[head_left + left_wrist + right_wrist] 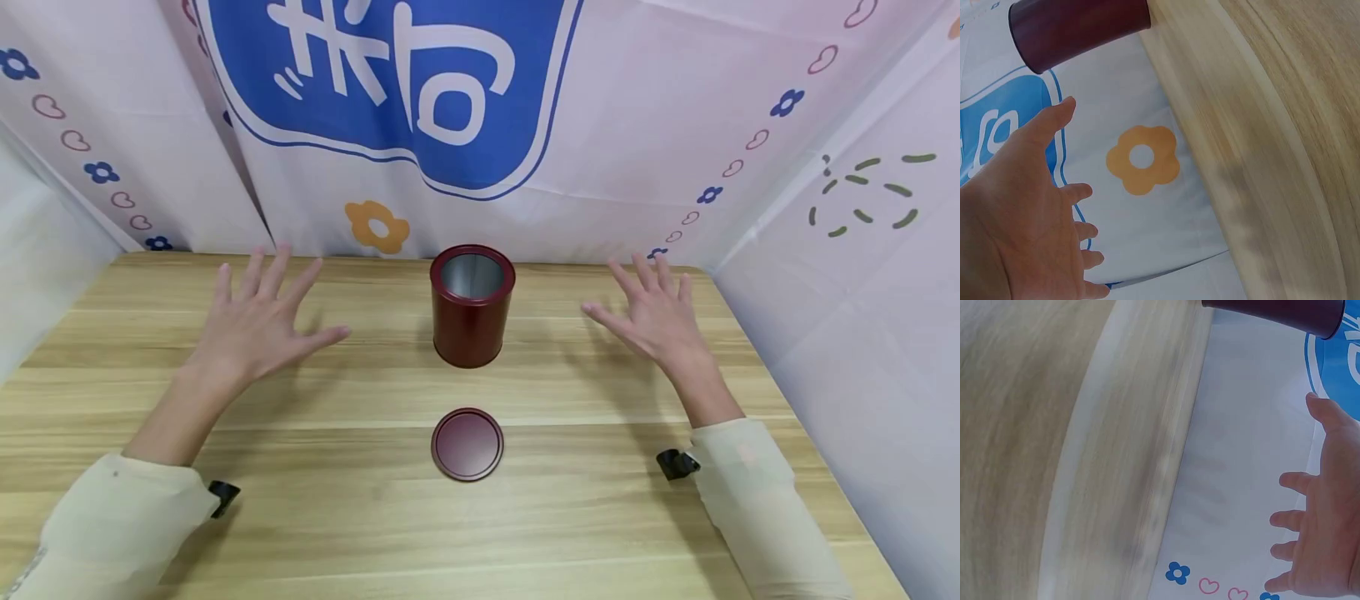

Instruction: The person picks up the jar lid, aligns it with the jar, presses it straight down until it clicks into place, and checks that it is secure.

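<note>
A dark red round tin (469,333) stands upright on the wooden table, its top uncovered and its grey metal inside showing. Nearer the front edge lies a flat round red lid (468,445), apart from the tin. To the tin's left, my left hand (258,325) hovers over the table with its fingers spread, holding nothing. On the other side my right hand (660,321) is held the same way, also with nothing in it. Each wrist view catches part of the tin (1079,28) beyond the thumb; the lid is outside both.
A white cloth (637,100) with a blue printed sign and flowers hangs behind the table's back edge. Pale cloth (862,275) walls the right side, and more stands at the left. Bare wood grain (375,525) runs across the tabletop (585,533) around the lid.
</note>
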A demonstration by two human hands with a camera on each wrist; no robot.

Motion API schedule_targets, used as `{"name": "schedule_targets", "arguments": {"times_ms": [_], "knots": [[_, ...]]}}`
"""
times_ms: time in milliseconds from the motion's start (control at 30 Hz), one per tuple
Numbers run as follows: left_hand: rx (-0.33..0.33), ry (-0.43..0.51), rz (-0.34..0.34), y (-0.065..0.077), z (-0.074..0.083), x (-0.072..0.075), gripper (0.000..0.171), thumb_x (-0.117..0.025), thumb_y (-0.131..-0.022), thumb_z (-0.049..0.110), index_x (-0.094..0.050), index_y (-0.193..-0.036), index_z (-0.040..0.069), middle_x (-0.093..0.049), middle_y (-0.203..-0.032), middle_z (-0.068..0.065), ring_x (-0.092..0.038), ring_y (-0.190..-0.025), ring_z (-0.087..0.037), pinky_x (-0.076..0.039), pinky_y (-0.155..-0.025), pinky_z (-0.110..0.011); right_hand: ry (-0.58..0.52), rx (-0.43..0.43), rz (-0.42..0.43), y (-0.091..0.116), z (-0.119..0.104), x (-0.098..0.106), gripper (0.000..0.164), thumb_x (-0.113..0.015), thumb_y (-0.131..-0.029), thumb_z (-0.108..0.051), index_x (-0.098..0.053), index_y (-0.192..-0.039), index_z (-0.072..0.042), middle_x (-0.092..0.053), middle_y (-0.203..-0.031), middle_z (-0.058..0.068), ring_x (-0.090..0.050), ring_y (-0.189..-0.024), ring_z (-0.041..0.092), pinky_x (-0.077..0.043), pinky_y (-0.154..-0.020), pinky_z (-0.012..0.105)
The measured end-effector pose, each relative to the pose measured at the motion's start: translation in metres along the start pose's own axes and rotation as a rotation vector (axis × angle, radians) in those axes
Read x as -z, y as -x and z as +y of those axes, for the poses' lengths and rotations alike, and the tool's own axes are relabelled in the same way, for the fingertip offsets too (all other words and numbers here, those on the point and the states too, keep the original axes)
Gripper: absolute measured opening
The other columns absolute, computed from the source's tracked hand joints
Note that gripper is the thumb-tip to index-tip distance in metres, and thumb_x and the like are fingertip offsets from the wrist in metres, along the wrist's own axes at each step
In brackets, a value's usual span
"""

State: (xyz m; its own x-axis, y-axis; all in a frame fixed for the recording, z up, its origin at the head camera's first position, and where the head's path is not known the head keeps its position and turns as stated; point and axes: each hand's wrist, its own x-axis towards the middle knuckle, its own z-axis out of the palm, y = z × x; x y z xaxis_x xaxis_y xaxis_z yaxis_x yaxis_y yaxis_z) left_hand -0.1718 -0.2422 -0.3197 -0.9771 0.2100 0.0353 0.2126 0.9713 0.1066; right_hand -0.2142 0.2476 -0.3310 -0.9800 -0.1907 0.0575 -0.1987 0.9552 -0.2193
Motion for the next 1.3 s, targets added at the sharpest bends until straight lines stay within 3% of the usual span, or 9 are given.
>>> {"name": "schedule_targets", "arguments": {"times_ms": [333,633,767,1033,1300], "knots": [[-0.027,-0.026,-0.015,0.001,0.008,0.0,0.104,-0.049,-0.092,0.08,-0.02,-0.166,0.014,0.005,-0.17,-0.024,0.007,-0.155,-0.049,0.01,-0.118,-0.074,0.027,0.025,0.003,0.001,-0.009,-0.001,0.095,-0.039,-0.096,-0.079,-0.026,-0.165,-0.015,-0.01,-0.172,0.019,-0.001,-0.156,0.049,0.001,-0.12,0.075],[-0.076,-0.052,-0.041,0.002,0.023,-0.005,0.098,-0.048,-0.094,0.077,-0.026,-0.165,0.012,-0.004,-0.17,-0.027,0.004,-0.156,-0.049,0.004,-0.119,-0.075,0.07,0.068,-0.035,0.0,-0.019,-0.005,0.088,-0.048,-0.097,-0.07,-0.032,-0.164,-0.015,-0.018,-0.17,0.022,-0.005,-0.157,0.047,-0.006,-0.12,0.075],[-0.108,-0.06,-0.039,0.003,0.03,-0.007,0.095,-0.051,-0.095,0.073,-0.029,-0.164,0.012,-0.01,-0.169,-0.028,-0.003,-0.155,-0.052,-0.003,-0.119,-0.076,0.08,0.098,-0.036,0.001,-0.022,-0.007,0.085,-0.049,-0.098,-0.068,-0.035,-0.162,-0.014,-0.024,-0.168,0.022,-0.01,-0.156,0.048,-0.008,-0.12,0.075],[-0.175,-0.061,-0.043,0.002,0.045,-0.012,0.088,-0.056,-0.096,0.067,-0.037,-0.16,0.01,-0.026,-0.165,-0.027,-0.02,-0.151,-0.054,-0.021,-0.117,-0.075,0.066,0.168,-0.026,0.003,-0.029,-0.012,0.079,-0.056,-0.099,-0.061,-0.044,-0.156,-0.008,-0.042,-0.158,0.024,-0.035,-0.148,0.045,-0.028,-0.12,0.064],[-0.235,-0.068,-0.02,0.002,0.059,-0.018,0.079,-0.062,-0.098,0.059,-0.045,-0.156,0.008,-0.04,-0.158,-0.028,-0.039,-0.143,-0.052,-0.036,-0.11,-0.073,-0.024,0.163,-0.107,0.005,-0.032,-0.015,0.073,-0.061,-0.099,-0.054,-0.049,-0.154,-0.007,-0.05,-0.152,0.025,-0.05,-0.136,0.047,-0.044,-0.109,0.063]]}}
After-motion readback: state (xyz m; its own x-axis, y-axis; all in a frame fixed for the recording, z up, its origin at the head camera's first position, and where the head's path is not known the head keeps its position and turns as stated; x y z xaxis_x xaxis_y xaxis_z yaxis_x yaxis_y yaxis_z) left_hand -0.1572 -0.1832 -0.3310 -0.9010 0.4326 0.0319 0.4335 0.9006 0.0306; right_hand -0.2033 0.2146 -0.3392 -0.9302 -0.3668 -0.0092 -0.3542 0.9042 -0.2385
